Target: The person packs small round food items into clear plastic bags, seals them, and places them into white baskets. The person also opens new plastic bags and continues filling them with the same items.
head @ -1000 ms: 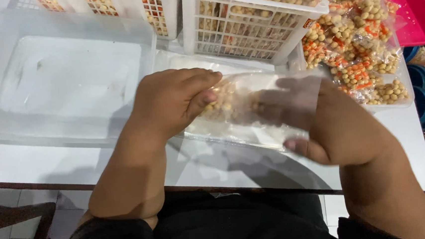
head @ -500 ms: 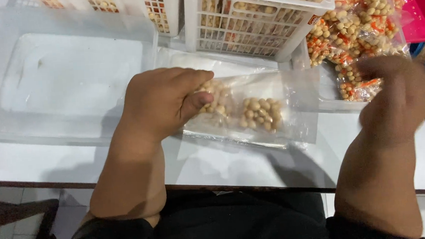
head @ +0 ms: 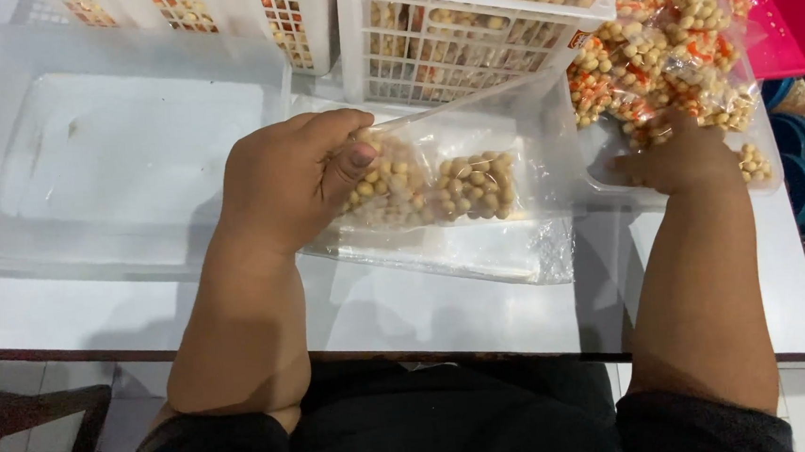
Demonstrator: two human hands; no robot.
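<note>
While the left hand (head: pixel 291 182) pinches the left end of a clear plastic bag of round tan snacks (head: pixel 447 190), thumb on top and fingers closed on it, the bag lies flat on the white desk (head: pixel 408 310) near the middle. Over on the right, the right hand (head: pixel 681 155) rests on a pile of small snack packets (head: pixel 665 57); can't tell if it's actually gripping one. White slotted baskets (head: pixel 446 44) sit tight behind the bag. A big clear tub (head: pixel 115 161) fills the left side. Open room is mostly the strip along the desk's front edge.
</note>
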